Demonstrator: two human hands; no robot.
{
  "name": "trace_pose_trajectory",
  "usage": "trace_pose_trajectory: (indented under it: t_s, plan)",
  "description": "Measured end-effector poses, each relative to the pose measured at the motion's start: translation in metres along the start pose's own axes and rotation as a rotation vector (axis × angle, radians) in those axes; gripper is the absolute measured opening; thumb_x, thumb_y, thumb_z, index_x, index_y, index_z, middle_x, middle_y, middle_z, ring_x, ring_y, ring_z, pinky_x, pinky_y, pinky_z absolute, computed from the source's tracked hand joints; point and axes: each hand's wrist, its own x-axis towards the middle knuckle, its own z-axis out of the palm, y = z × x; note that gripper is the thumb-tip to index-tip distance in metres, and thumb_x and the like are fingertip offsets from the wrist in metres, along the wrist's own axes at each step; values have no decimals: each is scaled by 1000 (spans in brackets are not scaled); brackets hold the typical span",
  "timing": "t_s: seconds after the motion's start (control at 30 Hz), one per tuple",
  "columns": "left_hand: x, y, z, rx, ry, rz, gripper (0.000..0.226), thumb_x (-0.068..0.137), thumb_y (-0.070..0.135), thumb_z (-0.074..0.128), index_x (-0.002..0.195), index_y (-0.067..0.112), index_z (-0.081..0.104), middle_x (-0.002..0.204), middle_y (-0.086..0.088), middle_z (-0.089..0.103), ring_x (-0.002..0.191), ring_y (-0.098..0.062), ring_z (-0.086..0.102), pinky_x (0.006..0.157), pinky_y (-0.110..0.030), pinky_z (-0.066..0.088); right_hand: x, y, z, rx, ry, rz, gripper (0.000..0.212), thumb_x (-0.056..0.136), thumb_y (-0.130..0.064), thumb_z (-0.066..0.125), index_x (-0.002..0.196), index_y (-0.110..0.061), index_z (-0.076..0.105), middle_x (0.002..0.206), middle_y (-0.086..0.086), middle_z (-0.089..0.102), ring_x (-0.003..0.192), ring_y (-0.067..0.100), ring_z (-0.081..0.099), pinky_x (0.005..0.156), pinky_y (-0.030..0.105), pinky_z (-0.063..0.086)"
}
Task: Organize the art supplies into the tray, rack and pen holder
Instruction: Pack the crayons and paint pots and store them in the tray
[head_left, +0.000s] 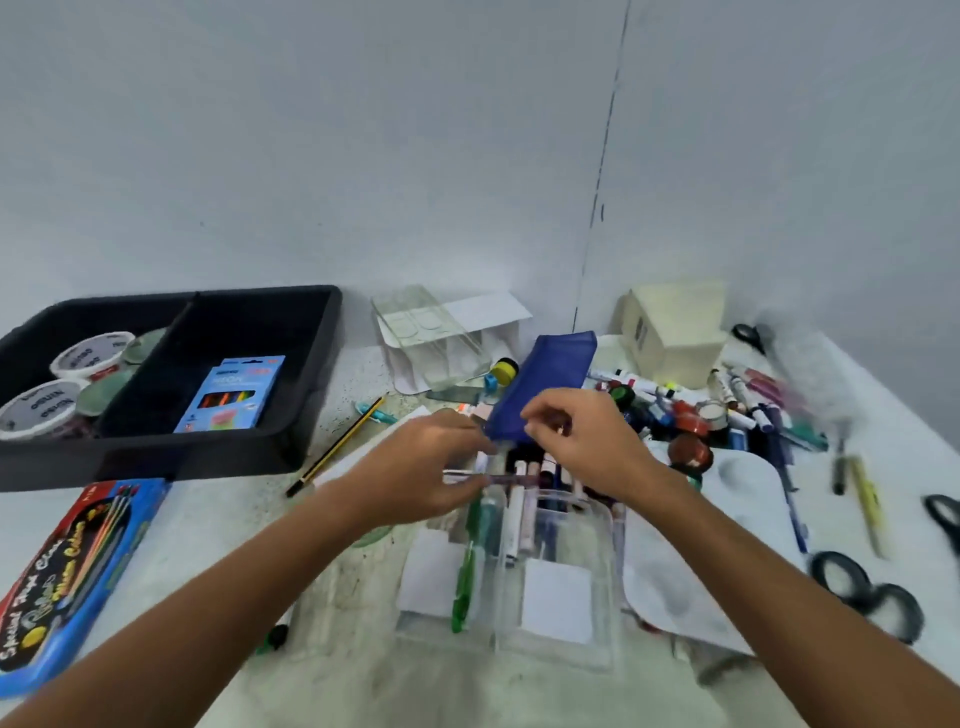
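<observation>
Both arms reach in over the clear pen holder: the left hand pinches a thin purple pen crosswise at its rim, while the right hand curls its fingers on the lower end of the tilted blue pencil pouch. Motion blur smears the markers standing inside the holder. The black tray sits far left on the tabletop, a heap of markers to the right.

The black tray looks like matt plastic, the pen holder like clear glossy plastic, the blue pouch like fine mesh cloth, the blue pencil box like printed card, and the worktop like pale speckled stone.
</observation>
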Motion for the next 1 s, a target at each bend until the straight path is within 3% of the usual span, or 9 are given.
trace_pose_trajectory:
  t_s: [0.13,0.23,0.3,0.4,0.53,0.7,0.8,0.9,1.0]
  plan:
    - [56,21,35,50,10,67,35,85,39,64,112,17,69,117,1,64,112,-13,54,94,-32,46,-7,51,-44,-310,13,105,20,88,-17,60,106,-14,70,99,0,66,95,18,58,82,34,47]
    - [80,24,55,139,-81,-3,48,92,42,57,135,20,53,149,-3,41,142,-21,28,115,-35,21,-7,73,-54,-535,-100,186,37,90,-24,58,127,-20,60,129,6,56,124,27,46,100,39,41]
    - [98,23,67,222,-176,-68,54,96,47,46,145,26,38,158,-2,20,147,-22,10,118,-39,13,-4,87,-61,-592,-155,235,48,92,-29,56,139,-22,48,145,7,43,135,27,34,109,38,33]
    - [112,19,75,283,-311,-148,57,99,52,34,149,26,29,161,-2,11,148,-24,7,119,-44,16,4,98,-65,-611,-217,242,57,94,-34,53,147,-22,34,151,7,36,138,25,31,111,38,30]
    - [112,15,78,297,-343,-224,56,98,54,31,147,26,34,159,0,19,145,-21,21,114,-43,29,5,103,-70,-505,-317,168,47,98,-33,48,143,-22,43,146,1,46,132,22,42,109,37,32]
    - [122,19,73,321,-276,-270,46,95,47,46,135,24,52,150,-3,38,135,-22,38,103,-39,40,10,119,-95,-276,-76,215,29,95,-14,52,121,-16,65,121,3,65,105,21,60,92,35,48]
    - [135,20,77,272,-151,-167,37,90,38,58,122,19,63,138,-7,50,127,-25,42,97,-44,44,18,134,-107,-285,8,274,27,92,-10,54,115,-16,68,111,3,69,101,23,62,88,39,50]
    - [148,18,86,140,-52,-31,37,84,28,67,118,15,66,121,-5,62,116,-24,51,91,-44,47,23,142,-108,-312,-44,286,24,91,-12,56,109,-18,70,105,3,71,92,22,62,82,38,51]
    - [160,18,94,127,-107,2,47,86,33,66,132,20,58,134,1,56,127,-18,44,102,-39,39,28,143,-103,-334,-107,262,22,92,-16,56,108,-20,71,103,1,70,84,17,59,73,29,46]
